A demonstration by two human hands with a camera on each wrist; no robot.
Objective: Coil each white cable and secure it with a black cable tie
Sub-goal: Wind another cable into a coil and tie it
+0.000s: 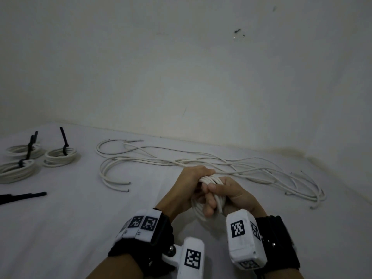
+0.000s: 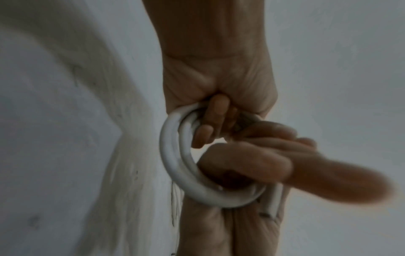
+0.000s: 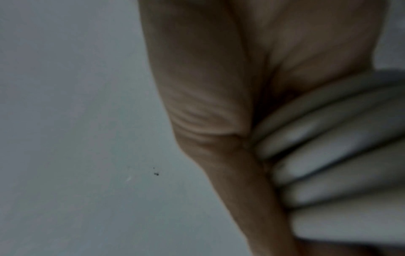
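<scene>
coil in hand: a white cable coil is held between both hands at the near centre of the white surface, several turns stacked together; the left wrist view shows the ring of turns seen nearly face on
left hand: the left hand has its fingers curled round the far, upper part of the coil, gripping the turns
right hand: the right hand has its fingers hooked through and round the bundle on the right side; in the right wrist view the turns lie against the palm, blurred
loose tie: a loose black cable tie lies flat at the near left edge, well apart from both hands, its long axis running left to right, slightly tilted
nearer hand: the tie lies to the left of the hands, so the left hand is the nearer; judged from that, the right hand would have to keep the coil alone while the left reaches across
uncoiled cables: loose white cables sprawl just beyond the hands, running left to right towards the far right
done coils: three tied coils sit at the far left, each with a black tie standing up from it
stage: this coil looks wound and not yet tied; no tail can be seen leaving it, so whether winding is finished cannot be told
risk: with one hand released the stiff turns may spring apart
</scene>
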